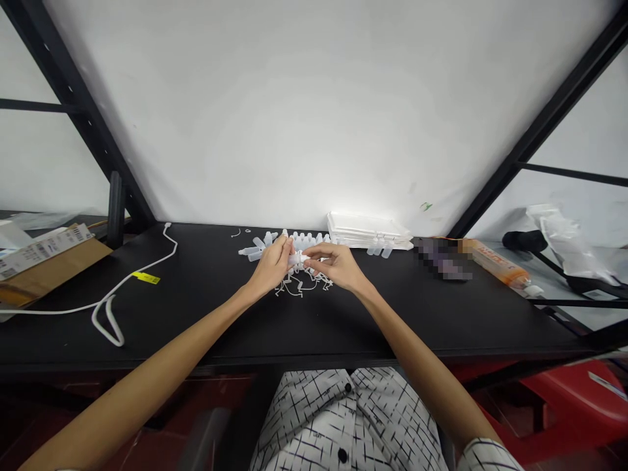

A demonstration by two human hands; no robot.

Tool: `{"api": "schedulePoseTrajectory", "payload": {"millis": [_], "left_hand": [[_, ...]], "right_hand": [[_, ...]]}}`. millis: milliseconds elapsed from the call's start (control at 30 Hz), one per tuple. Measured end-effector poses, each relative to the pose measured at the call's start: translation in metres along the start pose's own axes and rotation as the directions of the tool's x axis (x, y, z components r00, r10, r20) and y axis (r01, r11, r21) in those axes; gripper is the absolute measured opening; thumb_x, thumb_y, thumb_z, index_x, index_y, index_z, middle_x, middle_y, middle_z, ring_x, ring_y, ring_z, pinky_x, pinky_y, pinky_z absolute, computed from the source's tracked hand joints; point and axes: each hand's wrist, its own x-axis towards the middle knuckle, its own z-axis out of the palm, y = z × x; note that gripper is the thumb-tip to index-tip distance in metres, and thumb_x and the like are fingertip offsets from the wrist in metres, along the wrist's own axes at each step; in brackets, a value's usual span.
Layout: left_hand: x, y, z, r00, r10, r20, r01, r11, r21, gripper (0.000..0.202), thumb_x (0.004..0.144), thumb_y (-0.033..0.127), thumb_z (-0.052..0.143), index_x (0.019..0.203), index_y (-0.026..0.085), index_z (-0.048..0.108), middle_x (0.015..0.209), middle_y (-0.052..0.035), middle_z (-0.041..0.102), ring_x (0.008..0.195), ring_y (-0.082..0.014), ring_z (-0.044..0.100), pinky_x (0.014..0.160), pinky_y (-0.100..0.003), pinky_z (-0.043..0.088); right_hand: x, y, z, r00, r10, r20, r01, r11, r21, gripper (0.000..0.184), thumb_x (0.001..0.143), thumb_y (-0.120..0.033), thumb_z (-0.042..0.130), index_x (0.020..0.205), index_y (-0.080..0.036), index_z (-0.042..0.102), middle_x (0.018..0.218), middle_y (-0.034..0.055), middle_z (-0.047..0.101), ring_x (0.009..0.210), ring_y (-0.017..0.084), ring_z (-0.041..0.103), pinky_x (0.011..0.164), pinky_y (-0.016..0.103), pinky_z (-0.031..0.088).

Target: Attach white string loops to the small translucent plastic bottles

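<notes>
The bottle [296, 260] lies crosswise, tip [304, 258] rightward; at its left the left hand [271, 263] grips it, at its right the right hand [337, 263] pinches the tip

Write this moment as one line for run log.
Left hand: holds dropper bottle; Right hand: at its nozzle; Black table: other bottles, white cable
</notes>
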Motion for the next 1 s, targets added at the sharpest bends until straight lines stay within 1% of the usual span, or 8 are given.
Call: {"api": "schedulePoseTrajectory", "payload": {"millis": [167, 333, 433, 600, 733, 833, 933, 1000], "left_hand": [[0.0, 0.0, 0.001, 0.999, 0.035, -0.026, -0.034, 0.999, 0.042, 0.034, 0.099, 0.042, 0.029, 0.076, 0.02, 0.041, 0.056, 0.005, 0.039, 0.046, -0.0109, 0.043, 0.049, -0.024, 0.037], [-0.001, 0.0, 0.003, 0.996, 0.086, -0.029, -0.082, 0.99, 0.118, 0.032, 0.099, 0.038, 0.028, 0.075, 0.02, 0.041, 0.059, 0.0048, 0.04, 0.048, -0.0111, 0.044, 0.056, -0.026, 0.04], [-0.002, 0.001, 0.004, 0.995, 0.102, -0.016, -0.098, 0.985, 0.144, 0.031, 0.099, 0.035, 0.027, 0.075, 0.02, 0.04, 0.058, 0.0049, 0.04, 0.048, -0.0116, 0.045, 0.055, -0.026, 0.038], [-0.001, 0.0, 0.005, 0.995, 0.096, -0.005, -0.093, 0.981, 0.172, 0.03, 0.099, 0.034, 0.027, 0.077, 0.02, 0.041, 0.054, 0.0059, 0.038, 0.046, -0.0125, 0.043, 0.053, -0.026, 0.035], [0.0, -0.001, 0.003, 0.996, 0.091, -0.014, -0.087, 0.979, 0.183, 0.03, 0.099, 0.034, 0.027, 0.076, 0.02, 0.041, 0.054, 0.0053, 0.04, 0.047, -0.0129, 0.043, 0.053, -0.026, 0.034], [0.0, -0.001, 0.002, 0.996, 0.086, -0.019, -0.082, 0.98, 0.18, 0.03, 0.099, 0.034, 0.027, 0.076, 0.021, 0.041, 0.056, 0.0048, 0.041, 0.047, -0.0127, 0.043, 0.053, -0.026, 0.034], [-0.001, 0.0, 0.002, 0.995, 0.101, -0.017, -0.096, 0.977, 0.192, 0.029, 0.099, 0.032, 0.028, 0.076, 0.02, 0.041, 0.056, 0.0051, 0.04, 0.047, -0.0125, 0.043, 0.054, -0.026, 0.034], [-0.002, 0.001, 0.003, 0.993, 0.115, -0.012, -0.11, 0.972, 0.207, 0.028, 0.099, 0.031, 0.028, 0.075, 0.021, 0.04, 0.053, 0.0056, 0.038, 0.047, -0.0128, 0.042, 0.054, -0.026, 0.033]], "right_hand": [[0.0, 0.005, 0.003, 1.0, 0.009, 0.018, -0.009, 1.0, -0.017, 0.03, 0.08, -0.042, 0.065, 0.089, -0.014, 0.068, 0.078, 0.0057, 0.066, 0.066, 0.016, 0.065, 0.055, 0.029, 0.055], [-0.002, 0.008, 0.004, 0.998, 0.015, 0.061, -0.001, 0.978, -0.211, 0.042, 0.092, -0.049, 0.046, 0.069, -0.016, 0.057, 0.06, 0.0002, 0.058, 0.051, 0.011, 0.056, 0.052, 0.025, 0.048], [-0.002, 0.011, 0.006, 0.999, 0.026, 0.046, -0.012, 0.962, -0.273, 0.047, 0.094, -0.051, 0.04, 0.066, -0.017, 0.054, 0.057, -0.0002, 0.056, 0.049, 0.011, 0.055, 0.05, 0.023, 0.045], [-0.001, 0.011, 0.01, 1.0, -0.005, -0.021, 0.003, 0.996, -0.086, 0.029, 0.089, -0.047, 0.052, 0.085, -0.018, 0.055, 0.064, -0.0017, 0.056, 0.055, 0.013, 0.06, 0.043, 0.022, 0.046], [-0.001, 0.006, 0.009, 1.0, 0.011, 0.021, -0.012, 0.999, 0.051, 0.03, 0.081, -0.045, 0.064, 0.087, -0.016, 0.06, 0.072, 0.0021, 0.061, 0.068, 0.017, 0.066, 0.05, 0.026, 0.055], [-0.002, 0.005, 0.008, 0.998, 0.04, 0.039, -0.043, 0.996, 0.081, 0.037, 0.071, -0.044, 0.073, 0.09, -0.015, 0.062, 0.075, 0.004, 0.063, 0.066, 0.018, 0.066, 0.051, 0.029, 0.056], [-0.002, 0.009, 0.009, 0.995, 0.083, 0.056, -0.084, 0.996, 0.023, 0.037, 0.08, -0.051, 0.063, 0.079, -0.015, 0.061, 0.067, 0.003, 0.062, 0.056, 0.015, 0.063, 0.046, 0.026, 0.051], [-0.003, 0.012, 0.011, 0.994, 0.094, 0.054, -0.089, 0.991, -0.101, 0.045, 0.088, -0.055, 0.049, 0.07, -0.015, 0.06, 0.06, 0.0021, 0.06, 0.051, 0.013, 0.06, 0.047, 0.025, 0.048]]}}
